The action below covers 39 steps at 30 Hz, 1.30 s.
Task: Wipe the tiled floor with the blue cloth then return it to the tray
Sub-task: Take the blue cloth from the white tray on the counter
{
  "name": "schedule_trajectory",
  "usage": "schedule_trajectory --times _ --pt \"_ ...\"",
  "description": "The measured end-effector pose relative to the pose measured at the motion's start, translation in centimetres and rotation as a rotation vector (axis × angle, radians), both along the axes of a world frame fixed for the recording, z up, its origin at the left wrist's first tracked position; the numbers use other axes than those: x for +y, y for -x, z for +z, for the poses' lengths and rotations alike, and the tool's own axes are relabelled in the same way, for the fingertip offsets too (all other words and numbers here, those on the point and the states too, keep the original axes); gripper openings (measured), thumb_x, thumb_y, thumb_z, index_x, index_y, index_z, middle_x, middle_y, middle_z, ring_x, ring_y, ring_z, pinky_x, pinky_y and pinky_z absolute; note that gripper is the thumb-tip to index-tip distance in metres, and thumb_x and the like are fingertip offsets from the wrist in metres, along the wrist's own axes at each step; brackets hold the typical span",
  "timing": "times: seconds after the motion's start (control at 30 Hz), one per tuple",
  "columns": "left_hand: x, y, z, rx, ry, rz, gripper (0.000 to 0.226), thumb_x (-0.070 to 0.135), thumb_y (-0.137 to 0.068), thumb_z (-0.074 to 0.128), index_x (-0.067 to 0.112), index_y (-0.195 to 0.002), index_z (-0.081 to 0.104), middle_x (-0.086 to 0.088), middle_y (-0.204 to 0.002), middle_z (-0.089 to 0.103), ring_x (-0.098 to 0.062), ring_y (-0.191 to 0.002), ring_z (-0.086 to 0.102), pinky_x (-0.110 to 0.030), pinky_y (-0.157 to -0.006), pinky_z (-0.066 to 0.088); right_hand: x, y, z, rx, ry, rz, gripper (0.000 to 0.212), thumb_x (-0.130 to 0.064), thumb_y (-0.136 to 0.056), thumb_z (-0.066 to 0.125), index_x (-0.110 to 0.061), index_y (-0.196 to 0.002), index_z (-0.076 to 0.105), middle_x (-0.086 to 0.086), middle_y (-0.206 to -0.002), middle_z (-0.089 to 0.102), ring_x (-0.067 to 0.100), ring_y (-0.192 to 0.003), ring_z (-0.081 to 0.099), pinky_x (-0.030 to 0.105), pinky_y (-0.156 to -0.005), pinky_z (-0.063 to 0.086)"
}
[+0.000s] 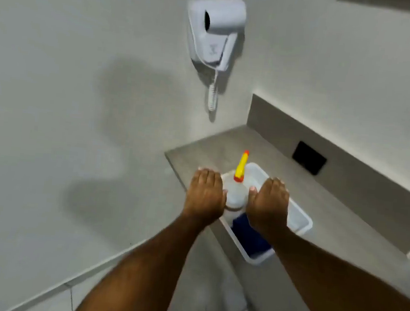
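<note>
A white rectangular tray (302,223) stands on the grey countertop (332,205). The blue cloth (247,236) lies in the tray's near end, partly hidden under my right wrist. A clear bottle with a yellow and orange nozzle (238,183) stands in the tray's far end. My left hand (205,193) hovers palm down, flat, over the tray's left rim beside the bottle. My right hand (268,202) hovers palm down over the tray's middle, just right of the bottle. Both hands hold nothing.
A white wall-mounted hair dryer (215,28) with a coiled cord hangs on the wall above. A black socket plate (309,157) sits in the grey backsplash. Pale floor tiles (199,302) show below the counter's edge, between my forearms.
</note>
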<state>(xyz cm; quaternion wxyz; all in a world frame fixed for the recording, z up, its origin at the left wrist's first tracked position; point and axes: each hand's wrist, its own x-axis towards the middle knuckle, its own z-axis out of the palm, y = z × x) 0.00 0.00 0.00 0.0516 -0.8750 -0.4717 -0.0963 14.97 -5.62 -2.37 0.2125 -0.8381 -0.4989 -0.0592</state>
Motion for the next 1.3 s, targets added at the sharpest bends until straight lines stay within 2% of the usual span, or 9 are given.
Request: schedule_trajectory --times 0.2,0.43,0.57,0.7,0.83,0.93,1.0,1.23,1.3 --pt "-2.6 -4.3 -8.0 0.036 0.210 -0.078 0.035 0.036 -0.094 0.048 0.013 -0.078 0.067 -0.008 -0.080 0.072 -0.027 -0.081 0.065 -0.042 -0.083 0.048 -2.1 -5.0 -6.8 0.173 0.479 0.085 0.031 -0.035 -0.095 0.051 -0.006 -0.106 0.056 0.014 -0.109 0.068 0.030 -0.101 0.064 0.043 -0.094 0.048" --pt "0.0 -7.9 -9.5 0.230 0.483 0.155 0.031 0.052 -0.087 0.053 0.024 -0.074 0.060 -0.002 -0.088 0.071 -0.028 -0.099 0.062 -0.060 -0.110 0.016 2.6 -7.0 -6.9 0.463 0.755 0.083 0.043 -0.022 -0.076 0.070 -0.005 -0.113 0.057 0.018 -0.117 0.063 0.037 -0.109 0.060 0.046 -0.097 0.051" --pt "0.8 -8.7 -8.6 0.144 0.579 0.152 0.019 0.037 -0.083 0.062 0.020 -0.093 0.065 -0.004 -0.102 0.071 -0.031 -0.114 0.057 -0.068 -0.112 0.007 3.7 -7.9 -7.0 0.727 0.667 0.072 0.036 -0.010 -0.075 0.071 0.004 -0.106 0.061 0.024 -0.108 0.065 0.037 -0.100 0.063 0.044 -0.091 0.056" --pt "0.6 -7.7 -5.0 -0.032 0.556 0.054 0.021 0.035 -0.085 0.063 0.015 -0.093 0.064 -0.007 -0.096 0.069 -0.031 -0.101 0.061 -0.051 -0.099 0.038 2.1 -8.1 -4.7 0.946 0.478 -0.001 0.027 -0.011 -0.074 0.071 0.001 -0.099 0.067 0.020 -0.093 0.071 0.030 -0.080 0.067 0.037 -0.072 0.057" --pt "-0.4 -2.6 -0.8 -0.285 0.516 -0.064 0.028 0.039 -0.089 0.058 0.013 -0.086 0.068 -0.005 -0.077 0.068 -0.022 -0.074 0.063 -0.034 -0.068 0.053 -1.6 -5.3 0.7 1.051 0.286 0.120 0.021 -0.017 -0.073 0.070 -0.033 -0.086 0.072 -0.003 -0.073 0.075 0.005 -0.061 0.071 0.015 -0.046 0.051" --pt "-2.0 3.5 0.6 -0.465 0.507 -0.174 0.023 0.031 -0.092 0.059 0.012 -0.084 0.069 0.002 -0.070 0.065 -0.009 -0.059 0.057 -0.011 -0.058 0.041 -4.1 0.8 4.1 1.159 0.223 0.273 0.049 -0.019 -0.077 0.077 -0.064 -0.082 0.061 -0.027 -0.089 0.072 -0.010 -0.080 0.067 0.008 -0.051 0.052" --pt "-3.0 7.8 -0.2 -0.545 0.554 -0.192 0.017 0.027 -0.092 0.059 0.014 -0.085 0.068 0.008 -0.071 0.061 -0.002 -0.058 0.054 -0.006 -0.058 0.039 -5.2 5.0 3.7 1.178 0.213 0.281 0.048 -0.021 -0.075 0.082 -0.059 -0.092 0.057 -0.023 -0.092 0.071 -0.007 -0.084 0.067 0.009 -0.054 0.054" --pt "-7.4 21.9 -20.7 -0.444 0.662 0.311 0.051 0.052 -0.093 0.049 0.016 -0.129 0.054 -0.004 -0.118 0.067 -0.019 -0.110 0.058 -0.031 -0.092 0.047 -6.7 17.0 -15.6 1.224 0.424 0.027 0.027 -0.014 -0.087 0.069 -0.019 -0.112 0.060 0.004 -0.105 0.069 0.024 -0.094 0.067 0.048 -0.082 0.060" --pt "-9.4 25.0 -29.7 -0.286 0.715 0.422 0.062 0.047 -0.094 0.052 0.005 -0.138 0.046 -0.015 -0.131 0.060 -0.031 -0.122 0.052 -0.040 -0.103 0.042 -6.7 18.6 -24.1 1.176 0.502 -0.044 0.034 -0.008 -0.089 0.066 -0.013 -0.121 0.055 0.010 -0.114 0.067 0.026 -0.100 0.064 0.044 -0.089 0.056"
